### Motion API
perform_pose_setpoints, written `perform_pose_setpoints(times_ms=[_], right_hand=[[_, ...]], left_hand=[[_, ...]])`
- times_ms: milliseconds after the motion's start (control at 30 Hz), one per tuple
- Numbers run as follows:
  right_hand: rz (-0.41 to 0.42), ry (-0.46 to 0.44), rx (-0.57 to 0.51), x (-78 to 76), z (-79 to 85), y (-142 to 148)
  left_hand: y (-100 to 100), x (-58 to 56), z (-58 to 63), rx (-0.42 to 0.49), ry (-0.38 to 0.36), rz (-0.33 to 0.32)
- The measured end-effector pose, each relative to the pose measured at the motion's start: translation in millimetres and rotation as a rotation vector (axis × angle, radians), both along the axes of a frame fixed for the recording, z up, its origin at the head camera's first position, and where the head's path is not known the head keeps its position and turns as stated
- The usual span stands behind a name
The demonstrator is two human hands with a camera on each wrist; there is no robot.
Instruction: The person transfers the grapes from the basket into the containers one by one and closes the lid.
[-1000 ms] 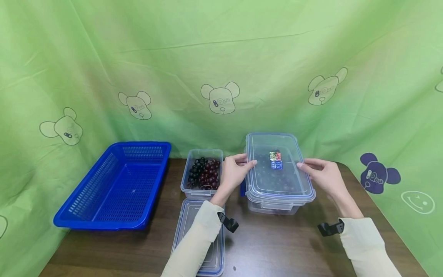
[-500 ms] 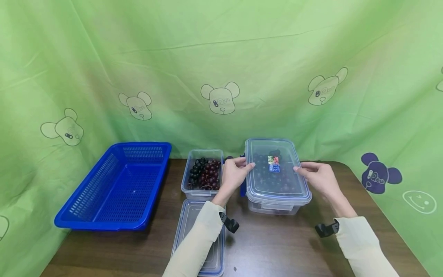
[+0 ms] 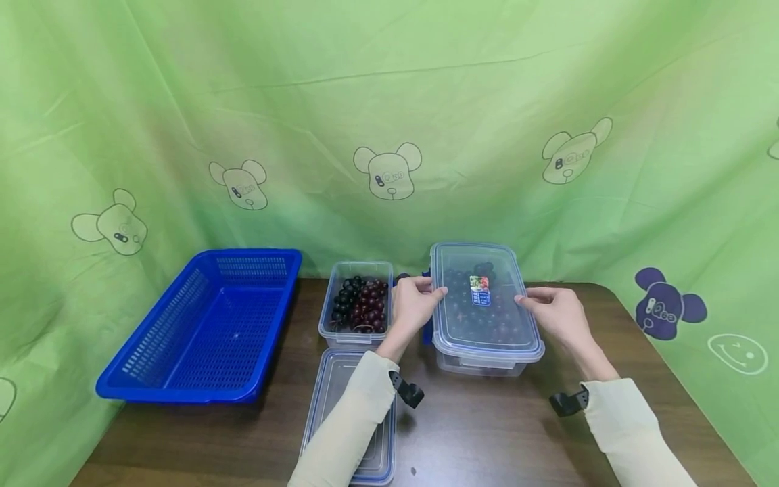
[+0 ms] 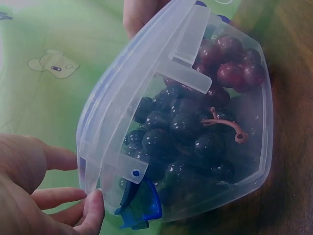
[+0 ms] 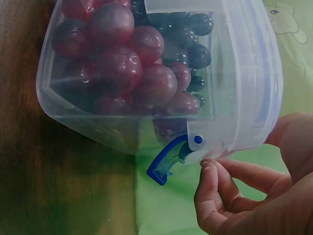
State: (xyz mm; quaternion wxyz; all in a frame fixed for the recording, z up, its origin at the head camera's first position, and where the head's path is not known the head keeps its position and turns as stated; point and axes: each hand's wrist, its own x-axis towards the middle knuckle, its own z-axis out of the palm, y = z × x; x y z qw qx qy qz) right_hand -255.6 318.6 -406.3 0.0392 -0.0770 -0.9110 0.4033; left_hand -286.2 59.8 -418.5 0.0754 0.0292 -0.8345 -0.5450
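In the head view, a clear lid [image 3: 487, 325] with a blue seal and a fruit label lies over a clear food container [image 3: 477, 366]. My left hand [image 3: 415, 306] pinches the lid's left edge, and my right hand [image 3: 556, 316] pinches its right edge. Dark grapes [image 4: 183, 127] and red grapes [image 5: 117, 63] show through the container's walls, with a bare stem [image 4: 225, 125] among them in the left wrist view. Blue side latches, one in the left wrist view [image 4: 142, 205] and another latch [image 5: 164, 161] in the right wrist view, hang loose below the rim.
Left of the covered container stands an uncovered container [image 3: 325, 331] with dark and red grapes. A second lid [image 3: 380, 446] lies in front of it, partly under my left sleeve. A blue basket [image 3: 182, 392] sits at the table's left. Green cloth [image 3: 475, 122] hangs behind the table.
Both hands have brought the lid down and slightly left, so it sits squarer over the container. My right hand has shifted left with it. The uncovered container and basket stay put.
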Motion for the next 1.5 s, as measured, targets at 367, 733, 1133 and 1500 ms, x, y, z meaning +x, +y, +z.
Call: perform_pose_setpoints(times_ms=[367, 733, 1133, 1500], right_hand=[[0.01, -0.032, -0.012, -1.3, -1.4, -2], [-0.019, -0.035, -0.037, -2.0, -5.3, -1], [-0.042, 0.011, -0.003, -4.6, -12.5, 6], [-0.047, 0.017, -0.063, -2.4, -17.4, 1]], left_hand=[[0, 2.0, -2.1, -0.074, 0.001, 0.01], [0, -2.5, -7.3, -0.058, -0.029, -0.012], [1, -8.2, -4.3, -0.099, -0.07, -0.039], [1, -7.2, -7.6, -0.046, -0.114, -0.042]])
